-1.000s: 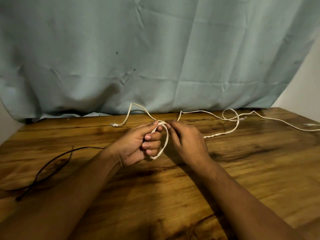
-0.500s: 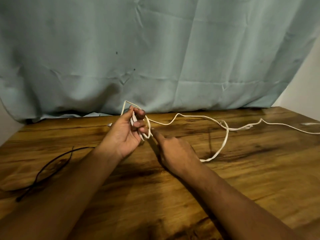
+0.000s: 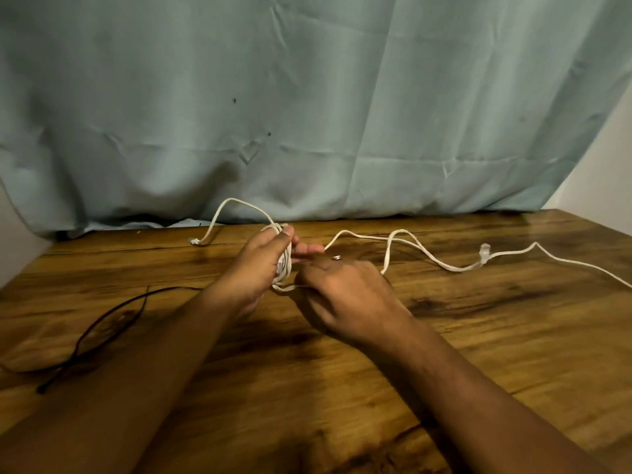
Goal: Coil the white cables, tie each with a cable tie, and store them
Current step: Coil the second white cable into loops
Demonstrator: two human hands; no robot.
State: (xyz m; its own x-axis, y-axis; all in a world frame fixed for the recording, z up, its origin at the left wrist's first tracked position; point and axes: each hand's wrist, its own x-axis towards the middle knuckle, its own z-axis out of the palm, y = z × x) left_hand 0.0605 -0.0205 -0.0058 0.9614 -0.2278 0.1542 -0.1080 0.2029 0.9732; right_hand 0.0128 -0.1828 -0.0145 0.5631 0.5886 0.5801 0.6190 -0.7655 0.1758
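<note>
A white cable trails across the wooden table from the middle toward the right edge, with a clear plug partway along. My left hand holds a few small loops of this cable wound around its fingers. One free end rises from the loops and drops to a plug at the back left. My right hand is just right of the loops and pinches the strand that leaves their lower side. Black cable ties lie on the table at the left.
A pale green cloth hangs behind the table's back edge. A white wall shows at the far right. The table's right part holds only the trailing cable.
My right hand has drawn the cable down and under my left hand, adding a turn to the loops. The slack on the right has shifted, and the plug has slid into view there.
</note>
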